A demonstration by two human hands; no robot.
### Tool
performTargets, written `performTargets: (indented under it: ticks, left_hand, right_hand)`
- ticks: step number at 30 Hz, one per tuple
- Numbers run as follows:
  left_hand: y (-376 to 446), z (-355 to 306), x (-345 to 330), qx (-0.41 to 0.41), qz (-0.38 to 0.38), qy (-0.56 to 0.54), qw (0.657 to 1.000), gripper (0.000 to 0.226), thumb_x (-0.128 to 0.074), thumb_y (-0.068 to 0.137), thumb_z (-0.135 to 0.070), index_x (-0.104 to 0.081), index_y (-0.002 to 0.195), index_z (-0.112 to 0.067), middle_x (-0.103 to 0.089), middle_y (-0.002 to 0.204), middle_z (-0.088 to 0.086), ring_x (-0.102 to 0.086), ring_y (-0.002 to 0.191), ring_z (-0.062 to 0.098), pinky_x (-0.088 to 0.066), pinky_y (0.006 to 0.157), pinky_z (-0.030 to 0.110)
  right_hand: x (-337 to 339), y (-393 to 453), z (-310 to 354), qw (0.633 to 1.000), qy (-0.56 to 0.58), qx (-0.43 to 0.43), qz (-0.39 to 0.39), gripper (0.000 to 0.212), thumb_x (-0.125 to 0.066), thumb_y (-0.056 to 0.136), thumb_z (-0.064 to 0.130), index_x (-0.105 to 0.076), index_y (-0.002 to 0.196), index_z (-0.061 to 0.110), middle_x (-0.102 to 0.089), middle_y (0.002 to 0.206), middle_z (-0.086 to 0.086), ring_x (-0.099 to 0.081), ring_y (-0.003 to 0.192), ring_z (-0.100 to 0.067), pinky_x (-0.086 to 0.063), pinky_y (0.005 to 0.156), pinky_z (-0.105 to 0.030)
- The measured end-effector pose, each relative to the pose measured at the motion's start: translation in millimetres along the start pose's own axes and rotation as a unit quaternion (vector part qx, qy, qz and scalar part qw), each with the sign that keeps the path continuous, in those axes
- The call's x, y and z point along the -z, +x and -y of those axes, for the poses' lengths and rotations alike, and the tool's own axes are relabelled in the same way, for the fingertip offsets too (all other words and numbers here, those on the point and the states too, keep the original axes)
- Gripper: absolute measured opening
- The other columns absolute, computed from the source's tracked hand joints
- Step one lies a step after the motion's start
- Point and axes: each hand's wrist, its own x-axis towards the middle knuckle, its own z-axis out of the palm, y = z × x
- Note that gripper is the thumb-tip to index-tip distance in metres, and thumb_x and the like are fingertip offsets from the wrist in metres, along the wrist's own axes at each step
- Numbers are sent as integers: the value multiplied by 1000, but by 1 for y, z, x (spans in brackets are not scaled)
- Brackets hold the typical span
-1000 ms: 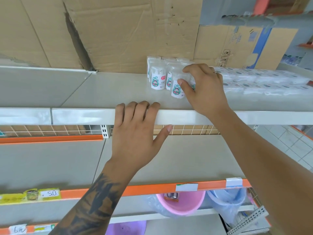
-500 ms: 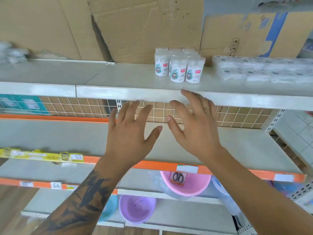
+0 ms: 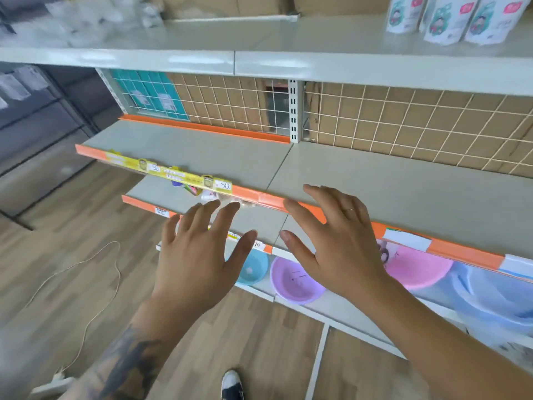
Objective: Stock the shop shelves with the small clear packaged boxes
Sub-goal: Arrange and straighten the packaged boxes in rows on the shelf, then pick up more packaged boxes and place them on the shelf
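Both hands were open and held nothing: the left hand (image 3: 199, 255) and the right hand (image 3: 340, 243) hovered with spread fingers in front of the orange-edged shelf (image 3: 375, 186). The small packaged boxes (image 3: 455, 17) stood on the top shelf (image 3: 288, 39), at the far right.

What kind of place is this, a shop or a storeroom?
Most likely a small shop: tiered metal shelves with orange price strips, a yellow price tag, plastic basins on a low shelf, and packaged boxes up top.
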Motion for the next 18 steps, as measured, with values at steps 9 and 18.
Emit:
performTargets:
  ticks: [9, 18]
  left_hand:
    - [-28, 109, 5, 21, -19, 4, 1000, 56, -40, 99, -62, -59, 138, -27, -59, 143, 8, -53, 133, 34, -39, 106, 56]
    - [-27, 271, 19, 32, -2, -5, 999, 60, -31, 99, -67, -54, 142, -31, -57, 145, 2, -52, 133, 30, -38, 105, 53]
  right_hand:
    - [-28, 42, 110, 998, 11, 52, 31, 45, -50, 101, 52, -64, 134, 26, -62, 131, -11, -59, 112, -35, -44, 94, -46]
    - [-97, 111, 249, 999, 15, 36, 31, 45, -52, 99, 52, -65, 133, 26, -62, 128, -8, -60, 110, -32, -44, 94, -43]
